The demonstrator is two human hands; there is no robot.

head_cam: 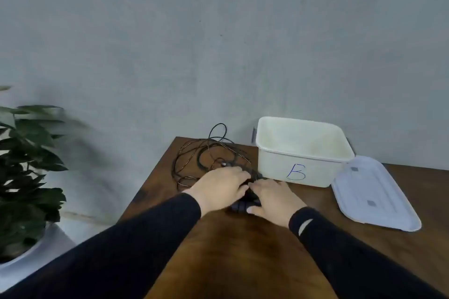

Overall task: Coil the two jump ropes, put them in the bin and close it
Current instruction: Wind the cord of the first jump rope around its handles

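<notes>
Black jump ropes (206, 153) lie tangled on wooden table (243, 250) left of the bin (301, 150): uncoiled, bin empty, lid (371, 192) off beside it. Left hand (218, 187) and right hand (274, 199) both curl on the dark handles (240, 206), so looks like just starting; coiling, binning, closing all left.

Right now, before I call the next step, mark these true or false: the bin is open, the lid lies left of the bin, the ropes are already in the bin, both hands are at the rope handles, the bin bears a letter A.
1. The bin is open. True.
2. The lid lies left of the bin. False: it lies flat on the table, right of the bin.
3. The ropes are in the bin. False: they lie tangled on the table.
4. Left hand and right hand are at the handles. True.
5. The bin bears an A. False: a blue B.
</notes>
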